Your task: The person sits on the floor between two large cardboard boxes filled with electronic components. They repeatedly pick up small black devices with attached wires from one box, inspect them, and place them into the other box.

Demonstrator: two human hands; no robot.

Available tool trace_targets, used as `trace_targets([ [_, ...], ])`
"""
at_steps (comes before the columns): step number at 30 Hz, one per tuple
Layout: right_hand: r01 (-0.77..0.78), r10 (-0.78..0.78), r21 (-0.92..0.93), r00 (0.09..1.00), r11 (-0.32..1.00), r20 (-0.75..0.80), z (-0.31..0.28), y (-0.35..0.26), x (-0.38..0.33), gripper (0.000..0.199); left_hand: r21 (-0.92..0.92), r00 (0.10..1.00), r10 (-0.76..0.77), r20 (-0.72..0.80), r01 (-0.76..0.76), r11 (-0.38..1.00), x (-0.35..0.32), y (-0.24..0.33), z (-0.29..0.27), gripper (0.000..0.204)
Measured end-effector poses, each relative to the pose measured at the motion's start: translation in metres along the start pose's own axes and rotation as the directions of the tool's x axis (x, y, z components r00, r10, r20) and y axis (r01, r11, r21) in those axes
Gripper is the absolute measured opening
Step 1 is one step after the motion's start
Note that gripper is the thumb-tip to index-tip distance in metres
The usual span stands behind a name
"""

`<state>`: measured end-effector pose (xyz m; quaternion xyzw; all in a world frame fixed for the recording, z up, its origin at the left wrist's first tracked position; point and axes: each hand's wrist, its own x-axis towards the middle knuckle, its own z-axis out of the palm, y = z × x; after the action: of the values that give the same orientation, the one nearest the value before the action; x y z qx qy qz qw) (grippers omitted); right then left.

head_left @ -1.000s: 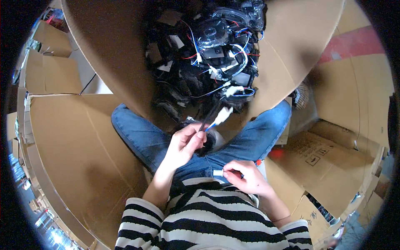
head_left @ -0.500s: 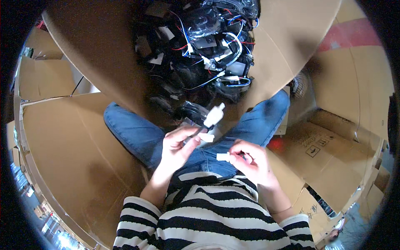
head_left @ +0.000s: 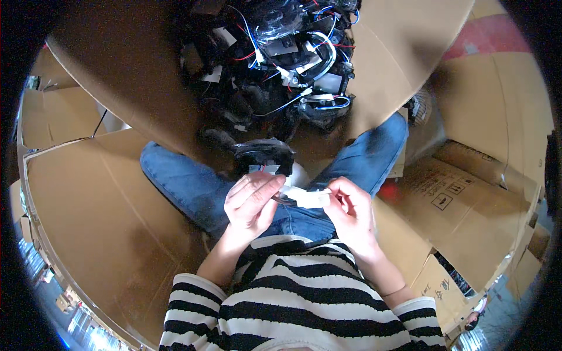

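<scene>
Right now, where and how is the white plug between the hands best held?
The white plug is probably best pinched by its right end, coming from the right: it's blocky, that end points toward the right hand, and the left hand crowds the other end.

Between our left hand (head_left: 253, 200) and right hand (head_left: 352, 212) we hold white plastic connector pieces (head_left: 311, 199), nearly level, sloping slightly down toward the right grip; whether they are mated, we cannot tell. A dark cable (head_left: 284, 200) shows beside the left grip.
</scene>
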<state>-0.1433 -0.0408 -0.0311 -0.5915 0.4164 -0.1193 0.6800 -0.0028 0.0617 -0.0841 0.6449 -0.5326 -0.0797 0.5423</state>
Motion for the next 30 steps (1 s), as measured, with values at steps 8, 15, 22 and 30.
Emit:
trace_targets([
  [8, 0.108, -0.104, 0.039, 0.991, 0.993, -0.08, 0.001, 0.017, -0.002, 0.005, 0.079, 0.996, 0.037, 0.077, -0.043, 0.996, 0.003, 0.004, 0.012, 0.033],
  [15, 0.007, -0.001, -0.132, 0.999, 0.991, 0.05, -0.02, 0.0, 0.001, 0.007, -0.082, 0.897, -0.358, 0.258, 0.389, 0.917, -0.005, 0.008, -0.001, 0.028],
  [22, 0.039, -0.034, -0.027, 0.985, 0.999, 0.168, -0.051, 0.02, 0.003, 0.003, -0.115, 0.848, -0.293, 0.441, 0.378, 0.919, 0.024, 0.017, -0.002, 0.033],
  [30, 0.157, -0.05, -0.241, 0.915, 0.958, 0.4, -0.04, -0.015, 0.0, 0.006, -0.218, 0.926, -0.299, 0.229, 0.348, 0.912, 0.013, 0.032, -0.02, 0.022],
])
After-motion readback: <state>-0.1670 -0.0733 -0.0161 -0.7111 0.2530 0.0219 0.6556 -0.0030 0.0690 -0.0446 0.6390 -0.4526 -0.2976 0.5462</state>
